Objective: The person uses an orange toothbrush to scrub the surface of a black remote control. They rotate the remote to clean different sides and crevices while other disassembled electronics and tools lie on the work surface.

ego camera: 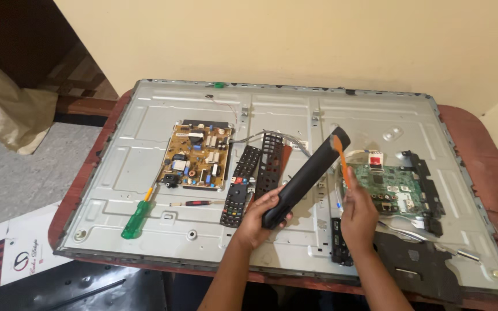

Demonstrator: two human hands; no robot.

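The left hand (259,216) wraps closed around the lower end of a long black plastic remote-control shell (305,177), tilted toward one o'clock above the grey metal television back panel (145,167). At three o'clock, the right hand (357,214) pinches an orange-handled brush (341,156) touching the shell's upper end

The remote casing (306,177) looks like matt black plastic, smooth. The brush handle (342,159) is glossy orange plastic. The panel back (145,155) is dull grey pressed metal, ribbed. The screwdriver handle (136,220) is translucent green plastic. The table (479,144) edge shows reddish-brown varnished wood.
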